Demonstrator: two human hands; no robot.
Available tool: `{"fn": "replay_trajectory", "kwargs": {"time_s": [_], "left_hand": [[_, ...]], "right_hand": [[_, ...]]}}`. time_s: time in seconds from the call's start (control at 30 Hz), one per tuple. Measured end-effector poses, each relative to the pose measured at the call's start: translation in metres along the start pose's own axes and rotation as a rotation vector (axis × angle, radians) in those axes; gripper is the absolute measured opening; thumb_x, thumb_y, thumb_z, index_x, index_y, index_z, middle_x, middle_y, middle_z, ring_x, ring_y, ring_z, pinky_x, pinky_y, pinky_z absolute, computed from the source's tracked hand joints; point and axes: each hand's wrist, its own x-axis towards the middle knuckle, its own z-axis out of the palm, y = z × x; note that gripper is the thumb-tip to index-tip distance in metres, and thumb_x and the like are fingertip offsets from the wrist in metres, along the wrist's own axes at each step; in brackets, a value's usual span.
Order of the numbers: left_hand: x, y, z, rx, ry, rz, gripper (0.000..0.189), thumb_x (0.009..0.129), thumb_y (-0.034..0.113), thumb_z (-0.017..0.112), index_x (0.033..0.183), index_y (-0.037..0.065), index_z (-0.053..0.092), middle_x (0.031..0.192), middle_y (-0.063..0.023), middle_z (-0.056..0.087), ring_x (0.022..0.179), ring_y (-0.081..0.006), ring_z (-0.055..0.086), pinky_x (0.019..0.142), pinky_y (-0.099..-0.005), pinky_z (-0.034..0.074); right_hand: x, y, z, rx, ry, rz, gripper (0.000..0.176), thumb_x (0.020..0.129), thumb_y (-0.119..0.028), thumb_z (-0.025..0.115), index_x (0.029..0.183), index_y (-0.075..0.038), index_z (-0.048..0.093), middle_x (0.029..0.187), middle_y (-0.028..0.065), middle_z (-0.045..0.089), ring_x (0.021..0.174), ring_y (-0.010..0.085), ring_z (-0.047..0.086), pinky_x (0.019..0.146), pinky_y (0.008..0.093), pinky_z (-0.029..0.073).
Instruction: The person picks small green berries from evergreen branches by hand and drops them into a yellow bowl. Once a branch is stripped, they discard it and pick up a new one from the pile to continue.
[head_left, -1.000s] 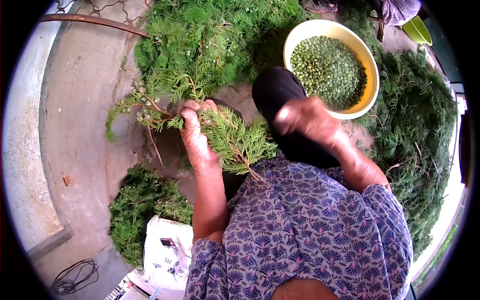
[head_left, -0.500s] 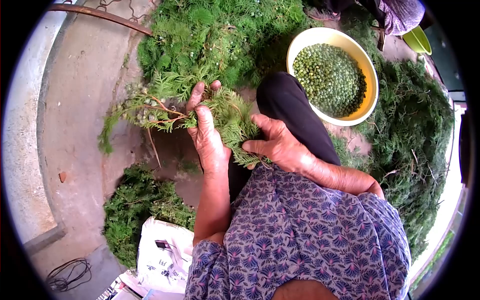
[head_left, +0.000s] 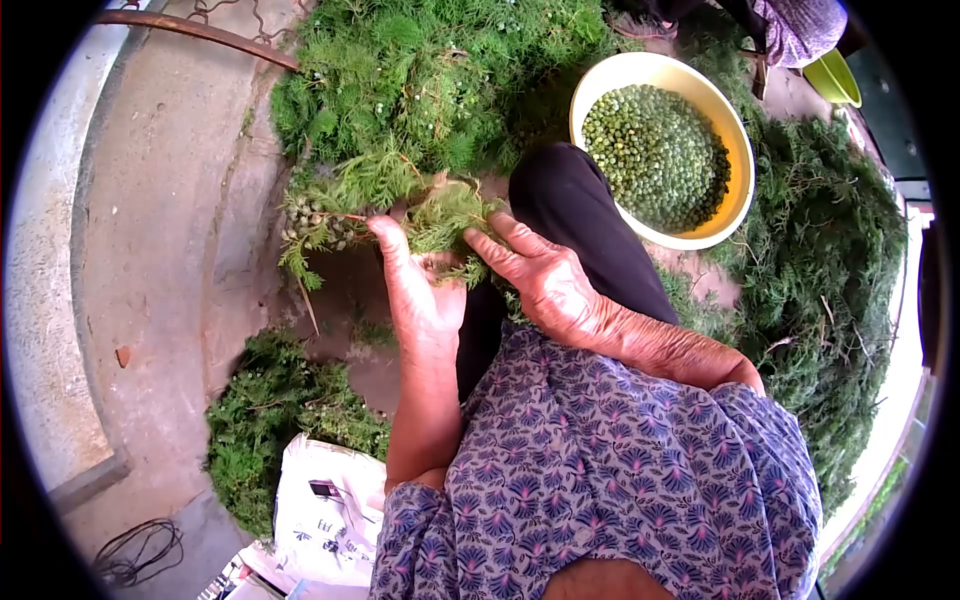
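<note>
My left hand (head_left: 425, 295), palm up with the thumb raised, supports a leafy evergreen sprig (head_left: 445, 215); the foliage covers most of its fingers. At the sprig's left end is a cluster of small round cones (head_left: 320, 222). My right hand (head_left: 550, 280) reaches in from the right, back of the hand up, with its fingers on the sprig's right side. Its thumb is hidden beneath. To the right of my knee stands a yellow basin (head_left: 741, 200) holding many small green cones (head_left: 655, 155).
A big heap of green branches (head_left: 420, 80) lies ahead, with another pile (head_left: 820, 270) at right. A smaller pile (head_left: 280, 420) lies at lower left beside a white sack (head_left: 320, 510). Another person's patterned clothing (head_left: 800, 30) shows at top right near a green container (head_left: 833, 78).
The sprig has shifted, its cone-bearing left end moving right. My right hand has turned back-up and moved onto the foliage. My left hand's fingers have gone behind the leaves.
</note>
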Motion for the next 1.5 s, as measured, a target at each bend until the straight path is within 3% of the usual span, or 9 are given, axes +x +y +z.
{"fn": "replay_trajectory", "kwargs": {"time_s": [0.1,0.27,0.5,0.67,0.8,0.93,1.03,1.37,1.5], "left_hand": [[0.004,0.002,0.002,0.023,0.012,0.009,0.07,0.08,0.058,0.048,0.125,0.005,0.042,0.116,-0.0112,0.054,0.104,-0.0248,0.052,0.091,-0.0416,0.041],[0.011,0.001,-0.003,-0.024,0.073,0.21,0.038,0.091,0.006,0.044,0.128,0.003,0.038,0.121,-0.0127,0.052,0.109,-0.024,0.051,0.094,-0.0413,0.041],[0.011,0.013,0.005,0.064,0.077,0.269,0.03,0.09,0.006,0.047,0.12,0.001,0.043,0.114,-0.0128,0.055,0.104,-0.0258,0.055,0.086,-0.0413,0.048],[0.02,0.022,0.007,0.19,0.267,0.356,0.009,0.086,0.007,0.056,0.091,-0.001,0.056,0.081,-0.0131,0.063,0.064,-0.019,0.058,0.056,-0.0331,0.051],[0.012,0.029,0.013,0.235,0.252,0.276,0.011,0.084,0.01,0.06,0.087,0.0,0.058,0.068,-0.0091,0.061,0.052,-0.0142,0.052,0.042,-0.0238,0.035],[0.002,0.026,0.02,0.274,0.213,0.17,0.008,0.083,0.009,0.061,0.081,0.001,0.06,0.063,-0.007,0.058,0.046,-0.0129,0.048,0.038,-0.0245,0.034],[-0.006,0.023,0.026,0.301,0.155,0.096,0.008,0.082,0.01,0.061,0.081,0.002,0.061,0.061,-0.0066,0.057,0.045,-0.0126,0.048,0.038,-0.0236,0.033],[-0.008,0.01,0.021,0.21,0.074,-0.08,0.006,0.083,0.009,0.059,0.083,0.004,0.058,0.057,-0.0016,0.052,0.043,-0.0068,0.044,0.036,-0.019,0.03],[-0.007,0.01,0.02,0.196,0.059,-0.121,0.006,0.083,0.009,0.058,0.079,0.005,0.055,0.054,0.0006,0.048,0.039,-0.0055,0.039,0.035,-0.0184,0.027]], "right_hand": [[-0.002,-0.001,0.0,0.048,0.017,-0.004,0.067,0.064,0.009,0.048,0.129,-0.008,0.042,0.127,0.0263,0.042,0.106,0.0387,0.052,0.088,0.0368,0.047],[-0.001,0.003,0.009,0.397,0.243,0.064,0.047,0.074,0.015,0.046,0.117,-0.002,0.052,0.104,0.0237,0.055,0.098,0.0365,0.055,0.084,0.0332,0.045],[-0.015,0.002,0.015,0.471,0.184,0.131,0.044,0.076,0.007,0.055,0.118,-0.001,0.05,0.095,0.0189,0.057,0.089,0.0346,0.056,0.078,0.0338,0.046],[-0.015,0.007,0.006,0.414,0.126,0.094,0.045,0.078,-0.021,0.066,0.114,0.002,0.051,0.091,0.0212,0.059,0.084,0.0369,0.059,0.07,0.0369,0.049],[0.005,0.007,-0.027,0.32,0.331,0.152,0.028,0.076,0.0,0.062,0.104,0.001,0.059,0.092,0.0142,0.058,0.089,0.024,0.057,0.073,0.0292,0.048],[0.034,0.01,-0.049,0.504,0.436,0.242,0.017,0.08,0.0,0.057,0.097,0.001,0.061,0.079,0.0118,0.061,0.073,0.0192,0.059,0.067,0.0267,0.047],[0.055,0.012,-0.043,0.989,0.318,0.392,0.013,0.084,-0.003,0.056,0.094,-0.001,0.064,0.08,0.0038,0.064,0.073,0.0091,0.057,0.065,0.0239,0.046],[0.049,0.021,-0.021,1.232,0.073,0.196,0.033,0.076,0.006,0.063,0.107,-0.002,0.056,0.092,0.0014,0.054,0.079,0.0072,0.053,0.068,0.0203,0.046],[0.049,0.011,-0.031,1.127,-0.028,0.305,0.024,0.079,0.002,0.062,0.103,0.001,0.056,0.079,0.0004,0.057,0.07,0.0066,0.054,0.061,0.0199,0.046]]}}
